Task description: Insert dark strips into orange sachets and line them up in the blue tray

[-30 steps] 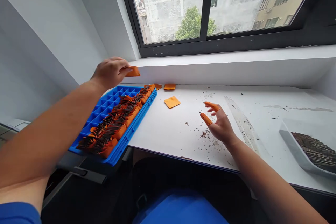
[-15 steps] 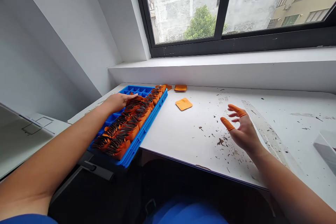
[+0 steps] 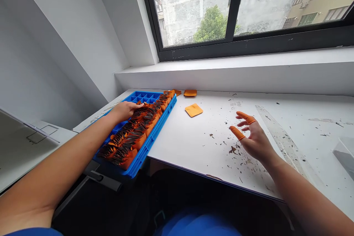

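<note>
Two hands show in my head view, well apart from each other. The left hand (image 3: 124, 111) reaches over the blue tray (image 3: 145, 158), its fingertips down at the orange and dark pieces (image 3: 139, 123); whether it pinches one, I cannot tell from here. Those pieces stand crowded in rows along the tray's right side, while blue dividers (image 3: 141, 97) show at its far end. I see the right hand (image 3: 256, 138) spread above the worktop (image 3: 174, 138), orange covers (image 3: 237, 133) on its thumb and index finger (nearly the colour of the pieces). One orange square (image 3: 194, 110) lies flat to the right of the tray, another orange piece (image 3: 190, 93) near the worktop's back edge. Dark crumbs (image 3: 232, 149) litter the surface near the right hand, and a clear box (image 3: 344, 153) is cut off at my view's right edge.
</note>
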### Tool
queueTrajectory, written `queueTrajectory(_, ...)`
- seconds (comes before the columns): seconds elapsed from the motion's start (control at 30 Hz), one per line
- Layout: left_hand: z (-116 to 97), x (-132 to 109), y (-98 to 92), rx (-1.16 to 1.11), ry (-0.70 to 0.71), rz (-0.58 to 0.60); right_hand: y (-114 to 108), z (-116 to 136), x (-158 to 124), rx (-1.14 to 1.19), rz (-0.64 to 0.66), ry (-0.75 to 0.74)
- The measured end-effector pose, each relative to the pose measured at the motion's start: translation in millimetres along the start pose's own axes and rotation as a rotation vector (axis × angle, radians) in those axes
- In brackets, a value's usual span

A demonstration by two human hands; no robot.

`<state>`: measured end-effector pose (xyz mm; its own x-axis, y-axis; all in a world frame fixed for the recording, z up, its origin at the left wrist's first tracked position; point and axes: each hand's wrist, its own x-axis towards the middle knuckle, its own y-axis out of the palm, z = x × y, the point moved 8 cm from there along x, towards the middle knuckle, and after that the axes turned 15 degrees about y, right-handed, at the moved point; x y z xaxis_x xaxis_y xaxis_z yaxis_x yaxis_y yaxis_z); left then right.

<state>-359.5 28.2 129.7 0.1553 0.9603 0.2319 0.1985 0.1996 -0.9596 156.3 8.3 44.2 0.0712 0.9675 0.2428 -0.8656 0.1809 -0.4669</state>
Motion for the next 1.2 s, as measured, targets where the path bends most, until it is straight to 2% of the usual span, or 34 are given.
queueTrajectory(0.1, -5, 6, 8.4, 0.188, 0.107, 0.149, 0, 1, 0, 0.006, 0.004, -0.013)
queueTrajectory(0.17, -5, 10, 11.1, 0.309, 0.117, 0.207, 1, 2, -1, 0.007, 0.006, -0.027)
queueTrajectory(0.27, -10, 13, 12.5, 0.410, 0.145, 0.268, 1, 3, -1, 0.003, 0.004, -0.044)
queueTrajectory(0.33, -9, 12, 6.9, 0.403, 0.119, 0.265, 0, 3, -1, 0.003, -0.001, -0.051)
queueTrajectory(0.37, -7, 10, 0.2, 0.386, 0.085, 0.233, 0, 4, -1, 0.004, -0.002, -0.054)
queueTrajectory(0.43, -1, 8, -20.2, 0.332, 0.010, 0.096, 0, 4, -1, 0.001, -0.001, -0.061)
queueTrajectory(0.57, 1, 7, -64.1, 0.154, -0.031, -0.321, 1, 5, -2, -0.016, 0.012, -0.063)
queueTrajectory(0.63, 0, 12, -70.9, 0.059, -0.030, -0.471, 2, 5, -1, -0.018, 0.019, -0.062)
queueTrajectory(0.7, -6, 22, -62.2, -0.035, 0.000, -0.506, 2, 4, -1, -0.016, 0.024, -0.061)
queueTrajectory(0.77, -14, 36, -40.2, -0.106, 0.061, -0.393, 2, 3, -1, -0.020, 0.027, -0.056)
queueTrajectory(0.9, -21, 47, 3.7, -0.180, 0.124, -0.048, 2, 2, -1, -0.041, 0.039, -0.043)
queueTrajectory(0.97, -17, 45, 11.2, -0.226, 0.100, 0.035, 4, 3, -2, -0.056, 0.056, -0.039)
queueTrajectory(1.1, -6, 41, 13.3, -0.258, 0.026, 0.115, 7, 5, -3, -0.081, 0.092, -0.047)
queueTrajectory(1.2, -7, 41, 18.6, -0.236, 0.026, 0.189, 9, 5, -3, -0.090, 0.112, -0.068)
